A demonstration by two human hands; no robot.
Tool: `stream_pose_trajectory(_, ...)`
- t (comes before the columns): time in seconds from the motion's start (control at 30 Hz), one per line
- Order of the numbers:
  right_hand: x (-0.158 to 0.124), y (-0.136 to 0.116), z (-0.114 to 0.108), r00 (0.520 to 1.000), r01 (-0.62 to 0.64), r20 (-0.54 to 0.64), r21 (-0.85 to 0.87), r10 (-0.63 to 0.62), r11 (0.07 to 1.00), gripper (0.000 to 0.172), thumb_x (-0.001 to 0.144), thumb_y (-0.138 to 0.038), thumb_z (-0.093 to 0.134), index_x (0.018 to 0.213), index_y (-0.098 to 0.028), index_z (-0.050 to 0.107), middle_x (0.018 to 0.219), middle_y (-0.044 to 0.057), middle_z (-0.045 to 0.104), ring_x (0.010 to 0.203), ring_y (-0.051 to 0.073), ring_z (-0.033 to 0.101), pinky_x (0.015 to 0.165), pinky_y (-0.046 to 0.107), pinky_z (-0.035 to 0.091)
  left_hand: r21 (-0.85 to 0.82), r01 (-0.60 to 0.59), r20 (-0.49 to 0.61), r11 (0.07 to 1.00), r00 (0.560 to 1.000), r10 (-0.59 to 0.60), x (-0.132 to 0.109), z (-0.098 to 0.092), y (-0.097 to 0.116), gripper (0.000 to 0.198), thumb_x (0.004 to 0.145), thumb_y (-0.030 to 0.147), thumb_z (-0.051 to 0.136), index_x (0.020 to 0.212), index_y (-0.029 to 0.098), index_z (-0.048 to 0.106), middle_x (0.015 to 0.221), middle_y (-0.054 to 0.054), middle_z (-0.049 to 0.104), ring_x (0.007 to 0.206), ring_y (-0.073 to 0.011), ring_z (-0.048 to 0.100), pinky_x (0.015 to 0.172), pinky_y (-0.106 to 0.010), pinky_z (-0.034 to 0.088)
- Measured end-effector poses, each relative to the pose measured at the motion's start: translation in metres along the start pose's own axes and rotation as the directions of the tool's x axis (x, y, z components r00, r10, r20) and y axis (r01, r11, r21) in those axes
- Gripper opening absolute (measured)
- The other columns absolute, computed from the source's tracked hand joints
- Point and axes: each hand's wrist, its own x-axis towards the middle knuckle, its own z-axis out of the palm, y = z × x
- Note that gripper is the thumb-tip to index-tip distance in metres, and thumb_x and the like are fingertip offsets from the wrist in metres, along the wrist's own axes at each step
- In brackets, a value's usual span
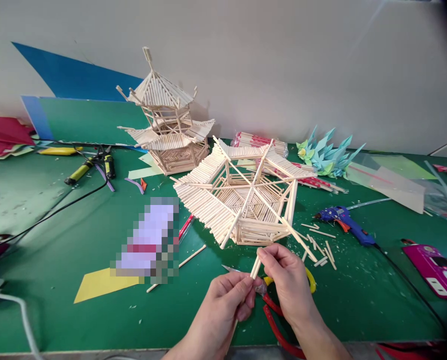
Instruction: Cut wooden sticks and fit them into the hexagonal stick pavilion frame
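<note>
Between both hands is a pair of thin wooden sticks (255, 268), held side by side. My left hand (226, 299) pinches their lower end, and my right hand (288, 276) pinches the upper end. Just beyond the fingertips stands a six-sided wooden stick model (252, 187), its roof frame partly covered with rows of sticks and open toward the front right. Under my hands lies a cutting tool with red handles (279, 332), partly hidden; a yellow handle part shows beside my right hand. Short cut stick pieces (320, 250) are scattered right of the model.
A finished-looking stick pagoda (167, 120) stands behind left. A blue glue gun (345, 222) lies at right, its cord running toward a magenta power box (435, 267). Pliers (92, 165), a blurred-out rectangle (148, 237), yellow paper (103, 284) and blue folded paper (328, 150) surround the work.
</note>
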Motion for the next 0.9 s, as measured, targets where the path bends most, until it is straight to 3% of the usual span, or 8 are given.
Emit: stream_pose_trajectory(0.9, -0.0009, 0.0001, -0.0008, 0.999, 0.048, 0.014, 0.007, -0.048, 0.999, 0.026, 0.072, -0.037, 0.063, 0.058, -0.017, 0.053, 0.050, -0.008, 0.041, 0.049, 0.008, 0.034, 0.046, 0.019, 0.032, 0.149, -0.023, -0.033, 0.989, 0.999, 0.028, -0.0018, -0.0048, -0.0051, 0.030, 0.072, 0.038, 0.064, 0.070, 0.009, 0.068, 0.046, 0.006, 0.036, 0.046, -0.0067, 0.022, 0.046, -0.024, 0.012)
